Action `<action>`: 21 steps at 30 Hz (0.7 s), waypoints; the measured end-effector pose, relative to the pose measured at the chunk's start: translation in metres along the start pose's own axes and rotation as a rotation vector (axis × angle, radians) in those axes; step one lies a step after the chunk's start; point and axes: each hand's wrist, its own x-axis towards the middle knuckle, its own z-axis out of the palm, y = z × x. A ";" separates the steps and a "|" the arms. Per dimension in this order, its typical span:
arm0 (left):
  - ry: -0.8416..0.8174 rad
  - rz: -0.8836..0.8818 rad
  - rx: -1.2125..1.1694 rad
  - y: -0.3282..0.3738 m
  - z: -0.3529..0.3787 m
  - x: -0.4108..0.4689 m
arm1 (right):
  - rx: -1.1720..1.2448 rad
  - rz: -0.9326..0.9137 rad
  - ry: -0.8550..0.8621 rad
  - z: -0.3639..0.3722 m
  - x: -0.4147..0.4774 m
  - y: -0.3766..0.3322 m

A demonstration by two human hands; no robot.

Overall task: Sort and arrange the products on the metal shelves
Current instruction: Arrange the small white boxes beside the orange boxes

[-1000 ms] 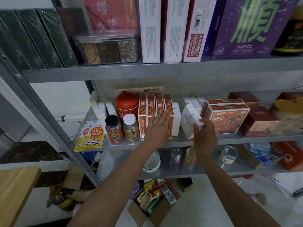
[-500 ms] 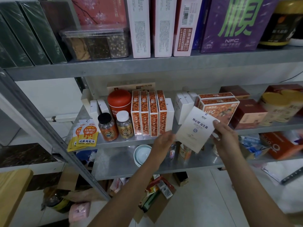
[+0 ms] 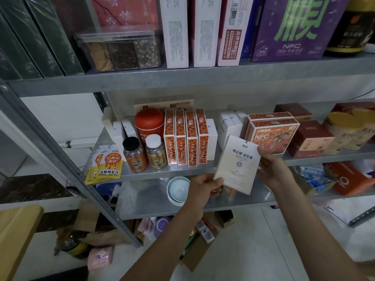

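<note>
We see a white probiotic box (image 3: 237, 165) held clear of the metal shelves, in front of the lip of the middle shelf (image 3: 162, 173), printed face toward us and its top leaning toward 1 o'clock. The left hand (image 3: 203, 187) pinches its lower corner at 7 o'clock, thumb on the front face and the other fingers curled behind. The right hand (image 3: 274, 169) grips the edge at 3 o'clock, thumb tip by the upper corner; its remaining fingers lie behind the carton, out of our sight. On the middle shelf at 11 o'clock of the box stand four narrow orange boxes (image 3: 185, 137) side by side, upright. Beyond them, toward 9 o'clock, stand a red canister (image 3: 149, 123), a white-capped bottle (image 3: 156, 152), a black-capped bottle (image 3: 135, 155) and orange juice sachets (image 3: 107, 165) hanging over the shelf lip. At 1 o'clock of the box sit two orange NFC cartons (image 3: 273, 134), with upright white boxes (image 3: 229, 124) just beside them. Pale stacked bowls (image 3: 177, 189) rest on the shelf below, just at 9 o'clock of the left hand.
</note>
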 end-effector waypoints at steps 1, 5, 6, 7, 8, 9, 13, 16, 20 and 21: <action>0.000 -0.008 -0.004 0.000 -0.001 0.000 | 0.000 0.007 0.001 0.001 0.001 0.001; 0.035 0.012 0.013 -0.001 -0.001 -0.002 | 0.002 0.034 0.023 0.003 0.003 0.002; 0.062 0.051 0.049 -0.001 0.000 -0.003 | 0.006 0.040 0.026 0.003 0.004 0.002; 0.100 0.105 0.110 0.000 0.003 -0.004 | 0.014 0.044 0.029 0.004 0.004 0.002; 0.140 0.168 0.189 0.000 0.005 -0.006 | 0.023 0.047 0.033 0.005 0.004 0.003; 0.179 0.229 0.266 0.000 0.008 -0.008 | 0.026 0.048 0.037 0.005 0.004 0.004; 0.341 0.469 0.439 -0.006 0.019 -0.017 | 0.044 0.038 0.053 0.011 0.003 0.007; 0.372 0.586 0.508 -0.011 0.028 -0.024 | 0.081 0.033 0.062 0.016 0.002 0.008; 0.335 0.509 0.540 -0.014 0.035 -0.024 | 0.098 0.015 0.050 0.022 -0.001 0.013; 0.342 0.500 0.541 -0.014 0.036 -0.024 | 0.097 0.016 0.046 0.023 -0.001 0.015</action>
